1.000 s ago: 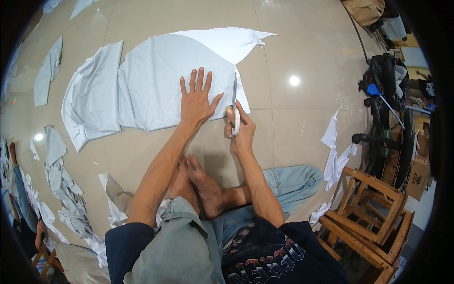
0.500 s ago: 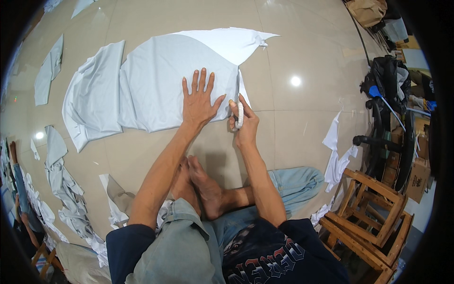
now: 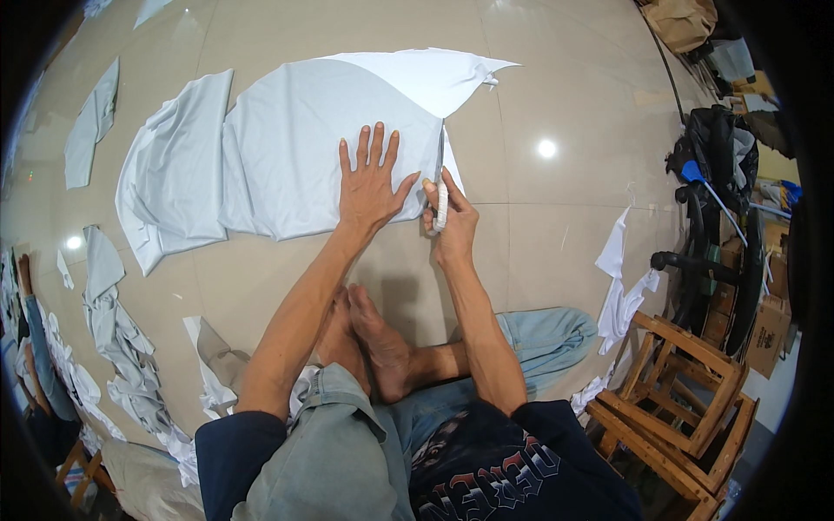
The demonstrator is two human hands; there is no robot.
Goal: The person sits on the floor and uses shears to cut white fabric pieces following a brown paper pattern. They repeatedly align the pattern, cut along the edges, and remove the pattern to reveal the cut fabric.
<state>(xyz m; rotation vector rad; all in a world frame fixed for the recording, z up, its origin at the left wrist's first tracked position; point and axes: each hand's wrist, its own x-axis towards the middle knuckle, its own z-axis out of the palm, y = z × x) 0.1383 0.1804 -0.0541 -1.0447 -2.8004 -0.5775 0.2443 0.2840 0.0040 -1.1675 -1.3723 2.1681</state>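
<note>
A large piece of pale grey-white cloth [image 3: 295,148] lies spread on the tiled floor, in layers, with folds at its left part. My left hand [image 3: 372,187] rests flat on it near the right edge, open with its fingers spread. In my right hand [image 3: 456,227] is a pair of scissors [image 3: 442,205] with a white-wrapped handle. Their blades point away from me along the cloth's right edge, where a brighter white strip [image 3: 453,161] lies on the right side. Beyond the blade tips, a white flap of cloth [image 3: 426,74] reaches to the far right. My fingers partly hide the handle.
Cloth scraps [image 3: 117,317] lie on the left, and another white scrap [image 3: 618,286] hangs at the right. Wooden frames [image 3: 686,391] stand at the lower right, below a black chair base [image 3: 695,260] and a black bag [image 3: 717,143]. Another person's arm [image 3: 43,339] shows far left.
My right hand and the scissors sit slightly farther forward and to the right. The whole view has shifted a little; my left hand stays flat on the cloth.
</note>
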